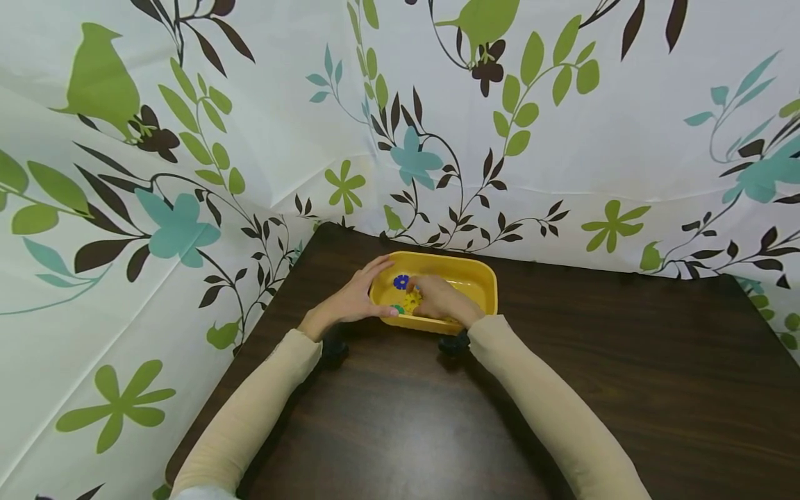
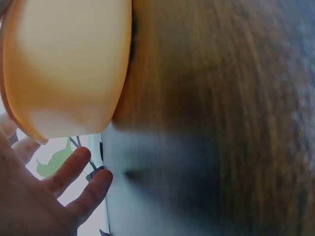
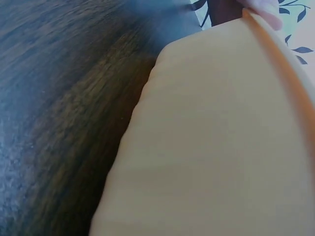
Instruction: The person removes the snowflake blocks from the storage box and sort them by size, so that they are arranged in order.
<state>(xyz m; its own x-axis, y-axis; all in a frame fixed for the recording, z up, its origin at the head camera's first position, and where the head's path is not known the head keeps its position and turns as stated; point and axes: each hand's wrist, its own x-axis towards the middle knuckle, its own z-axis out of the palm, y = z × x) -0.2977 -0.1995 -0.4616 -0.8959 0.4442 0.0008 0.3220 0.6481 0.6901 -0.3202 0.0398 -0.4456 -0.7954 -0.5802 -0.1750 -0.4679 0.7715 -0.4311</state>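
A yellow plastic tub [image 1: 481, 273] sits near the table's far edge. My left hand [image 1: 353, 295] holds its left end, thumb over the near rim and fingers along the far-left side; two fingers stretch past the tub's end in the left wrist view. Reaching inside over the near rim, my right hand [image 1: 442, 297] has its thumb and forefinger around yellow notched discs [image 1: 412, 301]. Whether it pinches one is unclear. A blue notched disc [image 1: 401, 282] lies beside the forefinger, and a green piece [image 1: 397, 307] is near the left thumb. The right wrist view shows mostly the tub's outer wall [image 3: 211, 128].
The dark wooden table [image 1: 594, 361] extends to the right and toward me. A white curtain [image 1: 562, 167] printed with leaves and birds hangs behind the table and along its left side. Dark wrist-worn devices [image 1: 454, 344] sit under both wrists.
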